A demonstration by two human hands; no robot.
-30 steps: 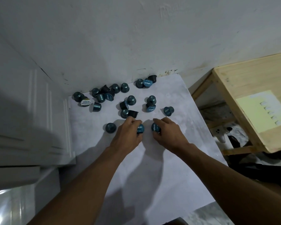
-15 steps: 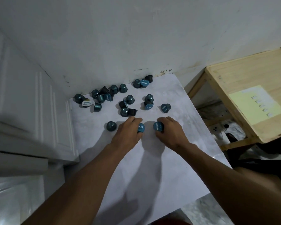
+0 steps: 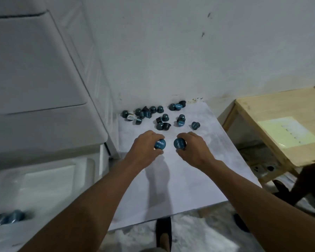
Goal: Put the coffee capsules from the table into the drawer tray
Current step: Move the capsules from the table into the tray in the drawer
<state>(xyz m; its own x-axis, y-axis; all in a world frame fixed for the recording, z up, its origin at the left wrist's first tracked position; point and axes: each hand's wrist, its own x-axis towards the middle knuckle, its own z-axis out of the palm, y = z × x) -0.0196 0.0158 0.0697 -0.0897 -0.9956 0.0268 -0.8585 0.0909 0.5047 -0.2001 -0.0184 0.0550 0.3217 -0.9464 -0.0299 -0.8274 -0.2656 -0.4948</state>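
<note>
In the head view, the left hand [image 3: 145, 145] is above the white table [image 3: 180, 182], and its curled fingers and thumb pinch one blue capsule [image 3: 160, 144] with the printed lid facing the camera. The right hand [image 3: 195, 150] is just beside it on the right and pinches a second capsule [image 3: 179, 143] in the same way, with the lid turned to the left. The two capsules are near each other but do not touch.

Farther on the table, close to the wall [image 3: 171, 51], many loose capsules [image 3: 164, 118] lie scattered; some stand, some lie on their side. One single capsule [image 3: 195, 125] lies a little apart on the right of this group.

On the near left, lower than the table, the white drawer tray [image 3: 49, 180] is open. At its near left corner there are some capsules in the tray [image 3: 7, 218], but they are blurred. A white cabinet [image 3: 35, 70] stands on the far left. On the right a wooden table [image 3: 262, 110] carries a yellow sheet [image 3: 287, 130].
</note>
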